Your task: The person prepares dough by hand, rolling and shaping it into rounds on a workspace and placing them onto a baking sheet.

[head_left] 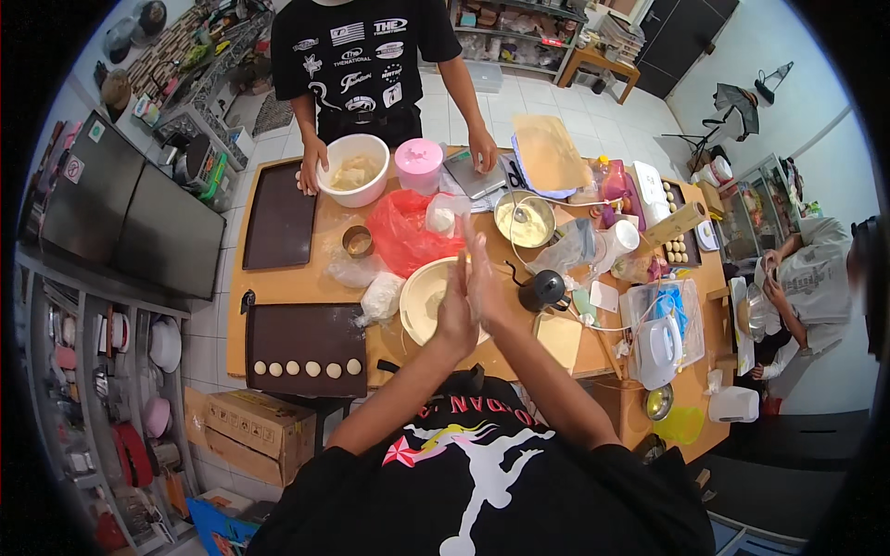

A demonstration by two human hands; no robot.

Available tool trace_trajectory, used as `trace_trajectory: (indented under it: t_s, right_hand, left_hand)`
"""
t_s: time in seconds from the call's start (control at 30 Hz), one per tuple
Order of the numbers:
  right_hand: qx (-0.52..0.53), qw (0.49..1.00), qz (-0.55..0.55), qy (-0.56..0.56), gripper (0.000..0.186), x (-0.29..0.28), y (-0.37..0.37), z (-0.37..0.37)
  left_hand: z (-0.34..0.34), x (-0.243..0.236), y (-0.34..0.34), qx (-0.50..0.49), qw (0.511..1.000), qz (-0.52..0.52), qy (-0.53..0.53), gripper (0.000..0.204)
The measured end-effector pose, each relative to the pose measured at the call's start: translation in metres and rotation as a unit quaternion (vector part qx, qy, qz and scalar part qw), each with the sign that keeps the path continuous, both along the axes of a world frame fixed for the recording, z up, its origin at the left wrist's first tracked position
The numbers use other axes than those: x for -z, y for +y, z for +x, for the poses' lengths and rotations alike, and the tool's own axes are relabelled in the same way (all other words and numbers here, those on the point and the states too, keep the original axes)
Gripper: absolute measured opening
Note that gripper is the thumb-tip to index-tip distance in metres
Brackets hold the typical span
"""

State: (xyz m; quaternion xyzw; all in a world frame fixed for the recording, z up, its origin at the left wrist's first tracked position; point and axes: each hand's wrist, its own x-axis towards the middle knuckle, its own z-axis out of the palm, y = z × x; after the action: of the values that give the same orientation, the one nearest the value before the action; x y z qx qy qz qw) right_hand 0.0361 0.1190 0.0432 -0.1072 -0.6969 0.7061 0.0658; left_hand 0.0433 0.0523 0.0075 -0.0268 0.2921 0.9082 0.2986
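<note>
My left hand [457, 310] and my right hand [482, 287] are pressed palm to palm, fingers extended and close together, over a cream bowl [417, 287]. Anything between the palms is hidden. A bag of white powder [380, 298] lies against the bowl's left side. A dark baking tray [306, 334] at the near left holds a row of several small pale dough pieces [313, 369]. Behind the bowl are a red plastic bag [399, 232] and a steel bowl of pale yellow mixture [524, 213], with a black kettle [540, 290] to the right.
A person [362, 74] across the table has hands at a white bowl [352, 193] and a scale [471, 181]. Another person [807, 278] works at the right. An empty-looking tray [278, 208], a pink tub [419, 157], plastic containers [663, 347] and a cardboard box [260, 431] surround me.
</note>
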Motion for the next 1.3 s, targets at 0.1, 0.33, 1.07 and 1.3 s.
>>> trace_trajectory:
  t_s: [0.1,0.33,1.07,1.3]
  right_hand:
    - [-0.018,0.995,0.049,0.09,0.065,0.018,-0.017,0.021]
    - [-0.033,0.997,0.054,0.037,0.06,0.025,0.039,0.004]
    - [-0.031,0.954,0.266,0.135,0.064,0.031,0.011,0.01]
    - [-0.079,0.96,0.27,0.01,0.058,0.003,-0.002,0.006]
  left_hand:
    - [-0.042,0.002,0.0,-0.054,0.998,0.004,-0.011,0.071]
    - [0.013,-0.049,0.0,0.078,0.995,-0.004,0.055,0.085]
    - [-0.03,-0.035,-0.006,0.019,0.992,0.07,-0.105,0.083]
    - [-0.014,-0.006,-0.01,0.063,0.994,0.062,-0.063,0.081]
